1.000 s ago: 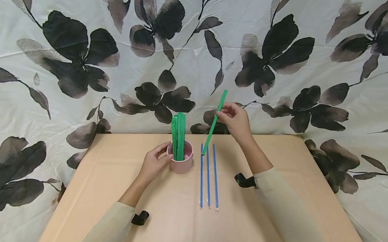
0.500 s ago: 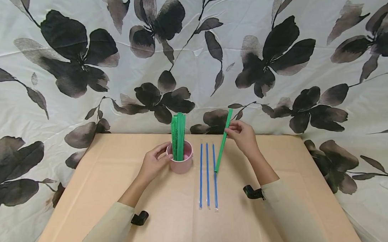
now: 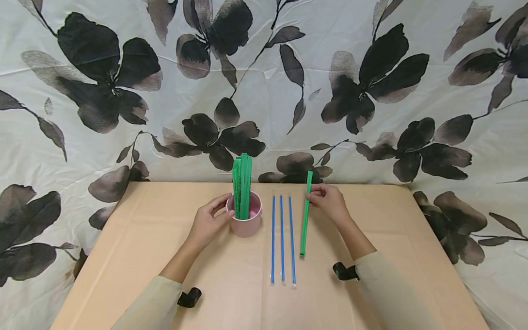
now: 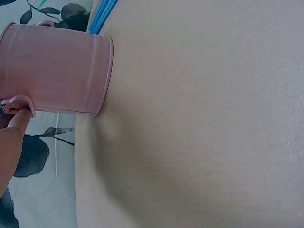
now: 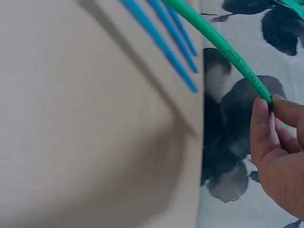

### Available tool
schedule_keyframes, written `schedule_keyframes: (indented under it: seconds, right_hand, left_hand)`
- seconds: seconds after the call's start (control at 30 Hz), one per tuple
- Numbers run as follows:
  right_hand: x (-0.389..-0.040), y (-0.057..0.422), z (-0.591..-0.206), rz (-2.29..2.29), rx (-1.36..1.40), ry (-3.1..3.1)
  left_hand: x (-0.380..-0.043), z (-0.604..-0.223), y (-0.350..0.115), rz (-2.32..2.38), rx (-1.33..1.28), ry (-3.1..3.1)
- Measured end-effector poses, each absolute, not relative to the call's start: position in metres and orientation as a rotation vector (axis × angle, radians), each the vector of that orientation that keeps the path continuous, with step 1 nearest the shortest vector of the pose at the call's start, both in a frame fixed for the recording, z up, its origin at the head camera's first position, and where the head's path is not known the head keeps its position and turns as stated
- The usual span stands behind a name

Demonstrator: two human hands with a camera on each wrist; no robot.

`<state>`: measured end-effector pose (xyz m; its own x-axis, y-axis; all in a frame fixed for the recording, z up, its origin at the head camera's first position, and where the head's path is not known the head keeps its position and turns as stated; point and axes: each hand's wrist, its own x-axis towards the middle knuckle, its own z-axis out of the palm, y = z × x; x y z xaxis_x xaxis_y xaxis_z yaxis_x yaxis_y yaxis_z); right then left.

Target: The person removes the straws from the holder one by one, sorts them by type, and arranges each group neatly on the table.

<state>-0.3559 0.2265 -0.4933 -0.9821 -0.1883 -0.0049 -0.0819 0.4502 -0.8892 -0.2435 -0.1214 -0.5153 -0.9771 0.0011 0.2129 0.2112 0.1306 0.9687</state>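
My right hand (image 3: 330, 202) pinches a long green straw (image 3: 305, 224) with printed lettering near its upper end. In the right wrist view that straw (image 5: 232, 57) slants away from the thumb and fingertips, above its shadow on the table. Three blue straws (image 3: 282, 238) lie side by side to its left, in what looks like clear wrapping. My left hand (image 3: 209, 219) holds a small pink pail (image 3: 246, 227) by its left side. Several green straws (image 3: 242, 186) stand upright in the pail. The left wrist view shows the pail's side (image 4: 57, 66), with a finger at its small handle lug.
A tan table (image 3: 238, 290) spreads beneath everything. Behind its far edge hangs a white cloth (image 3: 283, 107) with dark flowers. Black wrist cameras sit by the left sleeve (image 3: 150, 306) and the right sleeve (image 3: 395, 291).
My right hand has carried the green straw right and down, past the blue straws, and it now points more nearly straight toward me. The left hand and pail stay put.
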Motion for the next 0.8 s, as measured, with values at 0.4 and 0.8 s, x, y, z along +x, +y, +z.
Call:
schedule_keyframes:
  seconds: [0.4,0.8]
  right_hand:
    - [-0.348,0.22,-0.526,-1.402,-0.124,2.546]
    - [-0.341,0.213,-0.543,-1.345,-0.096,2.573]
  left_hand:
    - [-0.244,-0.514,-0.12,-1.969,-0.209,-2.234]
    - [-0.244,-0.513,-0.121,-1.979,-0.199,-2.228]
